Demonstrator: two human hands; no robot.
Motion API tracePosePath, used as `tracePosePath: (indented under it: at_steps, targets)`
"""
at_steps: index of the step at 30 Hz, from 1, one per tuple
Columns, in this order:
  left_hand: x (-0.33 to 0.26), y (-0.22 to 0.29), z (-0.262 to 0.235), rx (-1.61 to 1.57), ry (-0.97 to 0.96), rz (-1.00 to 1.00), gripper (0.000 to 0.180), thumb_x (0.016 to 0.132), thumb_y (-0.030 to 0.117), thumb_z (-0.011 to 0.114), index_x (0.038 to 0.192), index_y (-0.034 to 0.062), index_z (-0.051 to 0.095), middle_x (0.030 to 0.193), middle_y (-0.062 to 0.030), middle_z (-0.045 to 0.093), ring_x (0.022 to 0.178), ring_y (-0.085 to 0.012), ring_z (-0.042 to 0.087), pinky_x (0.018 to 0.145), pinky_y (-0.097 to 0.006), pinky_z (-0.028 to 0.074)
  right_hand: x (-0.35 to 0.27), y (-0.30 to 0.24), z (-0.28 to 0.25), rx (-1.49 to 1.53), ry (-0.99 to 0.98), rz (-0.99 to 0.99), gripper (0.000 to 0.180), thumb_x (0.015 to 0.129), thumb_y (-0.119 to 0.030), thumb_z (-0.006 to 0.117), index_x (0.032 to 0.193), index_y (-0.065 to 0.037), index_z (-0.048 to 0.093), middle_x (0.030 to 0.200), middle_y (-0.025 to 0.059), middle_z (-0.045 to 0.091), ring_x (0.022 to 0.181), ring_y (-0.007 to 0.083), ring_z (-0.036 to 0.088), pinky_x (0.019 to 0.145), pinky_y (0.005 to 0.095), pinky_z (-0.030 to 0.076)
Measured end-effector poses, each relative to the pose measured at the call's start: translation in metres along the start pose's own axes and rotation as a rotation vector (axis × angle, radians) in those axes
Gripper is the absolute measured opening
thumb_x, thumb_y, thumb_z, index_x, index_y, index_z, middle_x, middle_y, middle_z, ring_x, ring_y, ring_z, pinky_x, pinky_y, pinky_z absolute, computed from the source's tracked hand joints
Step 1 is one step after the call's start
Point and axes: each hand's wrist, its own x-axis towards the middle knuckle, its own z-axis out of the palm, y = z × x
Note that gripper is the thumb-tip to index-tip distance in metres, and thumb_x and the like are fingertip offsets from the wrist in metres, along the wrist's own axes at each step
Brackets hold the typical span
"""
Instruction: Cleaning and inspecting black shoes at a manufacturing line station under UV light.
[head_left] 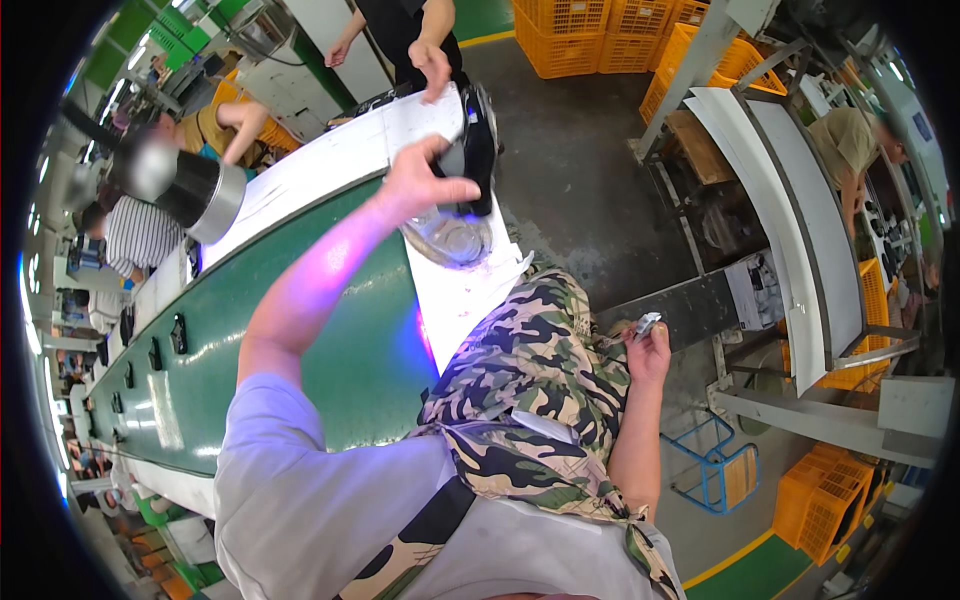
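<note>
Head view shows the left hand (425,183) reached out over the white counter (330,165), fingers closed on a black part (473,150) just above a clear round dish (450,238). Off right, near the camouflage apron (530,370), the right hand (648,350) grips a small silvery piece (646,324). A green conveyor belt (250,350) runs on the left.

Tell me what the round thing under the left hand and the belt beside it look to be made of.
The round dish under the left hand: probably clear glass or plastic, since the white surface shows through and its rim glints. The conveyor belt: seemingly rubber or coated fabric, a smooth green sheet with a dull sheen.
</note>
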Motion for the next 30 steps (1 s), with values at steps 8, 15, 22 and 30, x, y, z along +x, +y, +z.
tracePosePath:
  at_steps: [8,15,22,30]
  targets:
    - [-0.156,-0.04,0.132,-1.252,-0.315,-0.415,0.074,0.068,0.006,0.08,0.134,-0.0007,0.05,0.115,-0.0099,0.068,0.107,-0.0236,0.067,0.099,-0.039,0.051,0.006,0.003,-0.008,0.005,-0.048,-0.004,0.01,0.095,-0.018,0.063,0.103,-0.01,0.065,0.108,0.0089,0.069,0.1,0.0293,0.065,0.091,0.0508,0.051]
    - [-0.196,-0.056,0.169,-1.318,-0.343,-0.383,0.091,0.059,0.003,0.081,0.143,0.0005,0.044,0.13,-0.0152,0.06,0.113,-0.0272,0.064,0.102,-0.042,0.051,-0.002,0.002,0.0,-0.03,0.006,-0.001,0.006,0.096,-0.014,0.061,0.1,-0.009,0.064,0.103,0.0122,0.07,0.097,0.0306,0.067,0.088,0.0516,0.052]
    - [-0.203,-0.027,0.163,-1.303,-0.445,-0.313,0.078,0.064,0.003,0.085,0.134,0.0026,0.05,0.125,-0.0185,0.064,0.114,-0.0325,0.064,0.104,-0.047,0.05,0.009,0.0,0.002,-0.111,0.232,-0.007,0.005,0.094,-0.01,0.065,0.098,-0.008,0.063,0.098,0.01,0.069,0.089,0.0267,0.067,0.077,0.0475,0.054]
    - [-0.23,-0.059,0.168,-1.219,-0.444,-0.39,0.073,0.074,0.009,0.079,0.138,0.0009,0.046,0.129,-0.0164,0.061,0.121,-0.027,0.059,0.108,-0.043,0.045,0.1,0.069,0.144,-0.734,0.064,0.051,0.018,0.084,-0.005,0.076,0.097,-0.003,0.063,0.085,0.0018,0.063,0.073,0.0112,0.06,0.064,0.0246,0.048]
